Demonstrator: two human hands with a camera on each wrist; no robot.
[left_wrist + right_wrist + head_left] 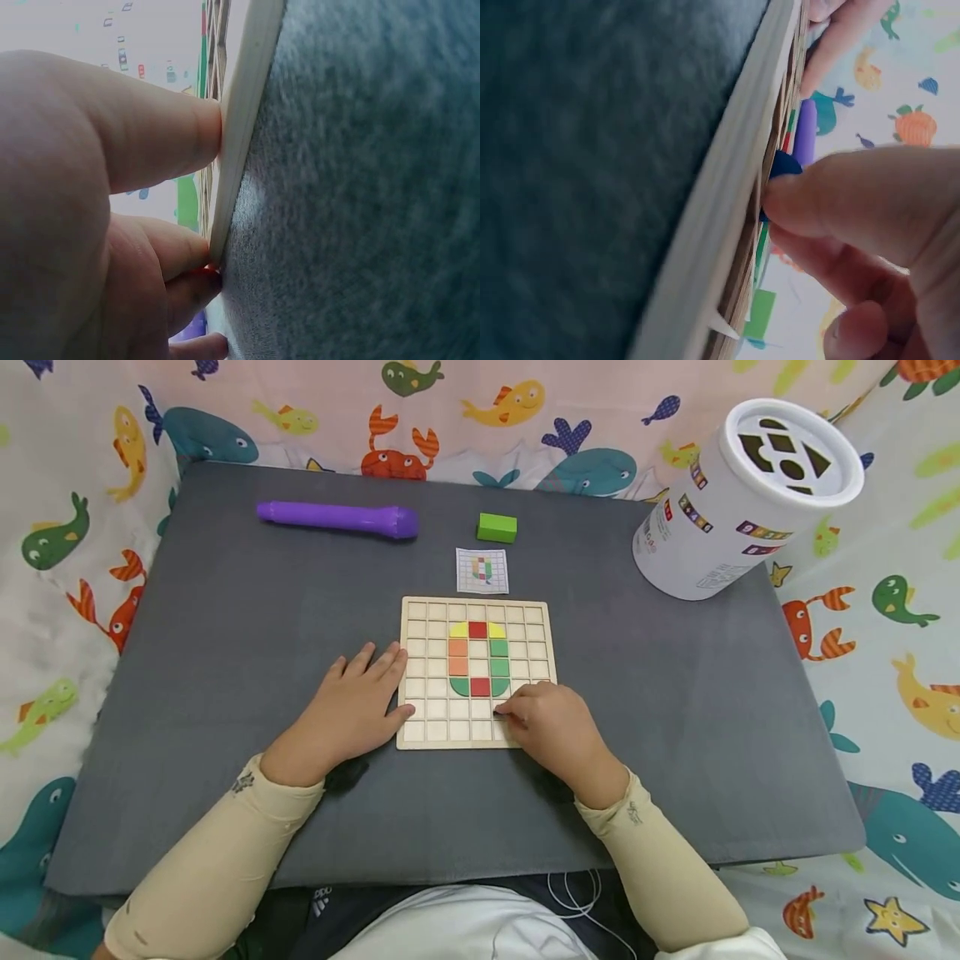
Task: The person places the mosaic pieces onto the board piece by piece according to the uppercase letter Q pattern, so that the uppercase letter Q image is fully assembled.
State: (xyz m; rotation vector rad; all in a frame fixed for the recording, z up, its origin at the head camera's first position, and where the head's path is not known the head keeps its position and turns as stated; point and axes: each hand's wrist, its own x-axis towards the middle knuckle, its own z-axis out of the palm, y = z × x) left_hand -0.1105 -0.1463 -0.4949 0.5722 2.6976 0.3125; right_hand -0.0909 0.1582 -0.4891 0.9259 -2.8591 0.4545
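Observation:
A wooden grid board (420, 730) lies flat on the grey table, with red, yellow, orange and green tiles (478, 687) forming a ring in its cells. My left hand (347, 712) rests at the board's left edge, fingers extended; in the left wrist view the thumb (169, 142) touches the rim. Over the lower right part of the board, my right hand (551, 727) pinches a small dark blue tile (784, 163) between thumb and finger, just below the ring's lower right corner. Its fingers hide part of the tile and some cells.
A small printed card (482, 585) with a coloured ring pattern lies behind the board, a green block (497, 527) beyond it. A purple stick (330, 517) lies at the back left. The white tub (697, 547) with shaped lid holes stands at the back right.

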